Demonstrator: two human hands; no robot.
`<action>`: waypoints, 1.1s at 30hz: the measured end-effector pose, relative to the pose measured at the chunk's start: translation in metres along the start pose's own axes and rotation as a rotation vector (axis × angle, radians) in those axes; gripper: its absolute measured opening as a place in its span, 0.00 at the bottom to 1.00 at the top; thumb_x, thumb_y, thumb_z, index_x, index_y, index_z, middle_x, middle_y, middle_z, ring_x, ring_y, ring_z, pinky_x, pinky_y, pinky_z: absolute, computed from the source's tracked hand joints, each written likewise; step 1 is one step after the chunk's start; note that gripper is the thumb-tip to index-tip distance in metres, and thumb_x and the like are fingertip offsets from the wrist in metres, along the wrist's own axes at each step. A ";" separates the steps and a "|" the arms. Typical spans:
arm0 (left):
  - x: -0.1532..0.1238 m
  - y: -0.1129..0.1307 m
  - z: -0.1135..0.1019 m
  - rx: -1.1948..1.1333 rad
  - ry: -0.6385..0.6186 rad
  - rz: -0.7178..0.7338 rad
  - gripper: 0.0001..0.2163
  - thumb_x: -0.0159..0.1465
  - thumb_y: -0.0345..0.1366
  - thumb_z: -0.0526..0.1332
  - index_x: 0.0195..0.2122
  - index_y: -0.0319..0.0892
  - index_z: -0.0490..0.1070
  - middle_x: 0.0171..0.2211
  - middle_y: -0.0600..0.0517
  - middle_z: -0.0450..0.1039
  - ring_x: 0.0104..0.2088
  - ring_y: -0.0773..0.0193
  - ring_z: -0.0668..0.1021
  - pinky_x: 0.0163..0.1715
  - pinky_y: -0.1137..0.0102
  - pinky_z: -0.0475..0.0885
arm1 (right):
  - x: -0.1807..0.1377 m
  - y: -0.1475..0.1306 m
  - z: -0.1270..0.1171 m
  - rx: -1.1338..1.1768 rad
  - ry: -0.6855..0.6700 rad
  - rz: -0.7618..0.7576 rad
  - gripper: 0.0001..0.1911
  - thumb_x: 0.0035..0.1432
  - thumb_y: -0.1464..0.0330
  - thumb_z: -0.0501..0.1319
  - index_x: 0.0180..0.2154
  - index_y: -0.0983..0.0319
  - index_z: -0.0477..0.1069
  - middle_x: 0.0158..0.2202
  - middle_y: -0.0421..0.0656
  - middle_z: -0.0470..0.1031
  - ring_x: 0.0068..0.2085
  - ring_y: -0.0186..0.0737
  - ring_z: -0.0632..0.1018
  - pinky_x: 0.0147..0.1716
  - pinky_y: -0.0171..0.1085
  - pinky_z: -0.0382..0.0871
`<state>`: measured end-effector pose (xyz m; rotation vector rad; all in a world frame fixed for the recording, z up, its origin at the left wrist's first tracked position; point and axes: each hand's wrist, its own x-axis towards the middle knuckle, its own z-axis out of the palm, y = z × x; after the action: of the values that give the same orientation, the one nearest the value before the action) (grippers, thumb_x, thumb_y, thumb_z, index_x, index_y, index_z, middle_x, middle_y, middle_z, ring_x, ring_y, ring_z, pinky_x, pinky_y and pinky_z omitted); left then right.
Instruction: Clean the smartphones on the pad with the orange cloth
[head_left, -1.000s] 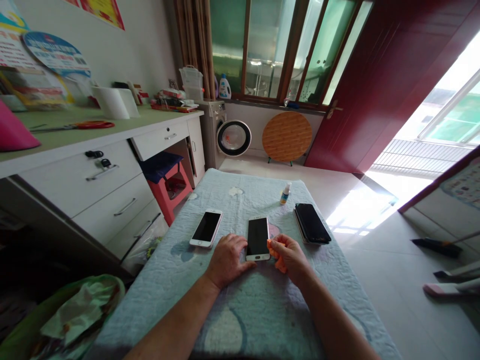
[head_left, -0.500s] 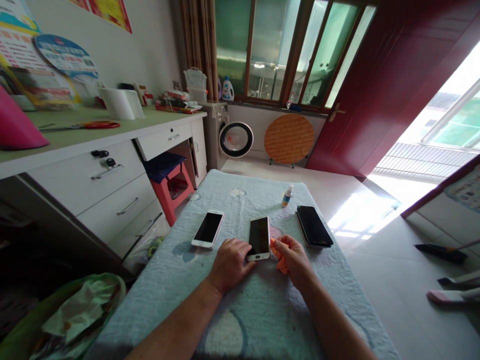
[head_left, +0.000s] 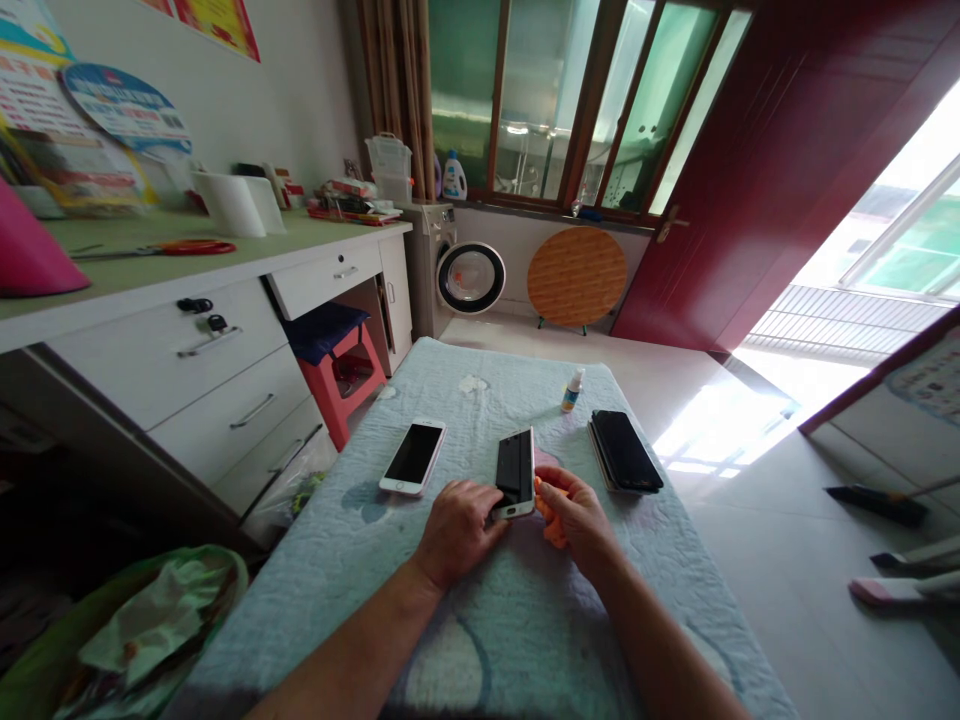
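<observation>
A white-framed smartphone (head_left: 515, 466) is tilted up on its left edge at the middle of the cloth-covered table. My left hand (head_left: 460, 530) is closed on its lower left corner, thumb along the bottom end. In my right hand (head_left: 576, 515) an orange cloth (head_left: 553, 522) is bunched between thumb and fingers, pressed against the phone's right edge. To the left lies a white smartphone (head_left: 413, 457), screen up. On the right, a black smartphone (head_left: 626, 450) rests on top of another flat device. A small spray bottle (head_left: 572, 391) stands upright behind them.
The table wears a light blue quilted cloth (head_left: 480, 620). At left are a white desk (head_left: 225, 370), a red stool (head_left: 349, 385) and a green waste bin (head_left: 238, 580). A washing machine (head_left: 431, 260) with its door open and a round wooden tabletop (head_left: 576, 275) stand beyond.
The middle phone has tipped, its right side lifting off the table. My right hand with the orange cloth has moved slightly left and up along its edge.
</observation>
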<state>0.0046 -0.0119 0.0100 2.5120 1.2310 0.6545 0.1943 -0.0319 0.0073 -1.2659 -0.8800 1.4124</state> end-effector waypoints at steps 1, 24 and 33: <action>0.000 0.000 0.000 0.005 -0.005 0.004 0.08 0.63 0.39 0.61 0.40 0.43 0.74 0.37 0.50 0.77 0.40 0.55 0.76 0.42 0.63 0.66 | 0.000 0.001 0.001 0.010 -0.019 0.001 0.27 0.48 0.53 0.67 0.45 0.61 0.66 0.18 0.30 0.63 0.12 0.23 0.58 0.08 0.25 0.49; -0.006 0.004 -0.005 -0.263 0.243 0.117 0.15 0.65 0.40 0.57 0.52 0.43 0.68 0.42 0.47 0.75 0.41 0.56 0.76 0.45 0.61 0.70 | -0.009 0.003 0.022 -0.080 -0.177 -0.096 0.27 0.49 0.58 0.65 0.49 0.57 0.60 0.28 0.33 0.65 0.18 0.25 0.65 0.12 0.25 0.55; -0.003 0.001 -0.003 -0.476 0.259 -0.162 0.17 0.59 0.37 0.63 0.49 0.43 0.69 0.38 0.51 0.76 0.34 0.62 0.76 0.39 0.68 0.72 | -0.006 0.009 0.019 -0.224 -0.065 -0.115 0.23 0.49 0.59 0.64 0.43 0.58 0.58 0.30 0.35 0.67 0.23 0.31 0.69 0.13 0.27 0.57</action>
<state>0.0018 -0.0149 0.0123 1.9621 1.1733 1.1076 0.1731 -0.0379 0.0036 -1.3179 -1.1625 1.2969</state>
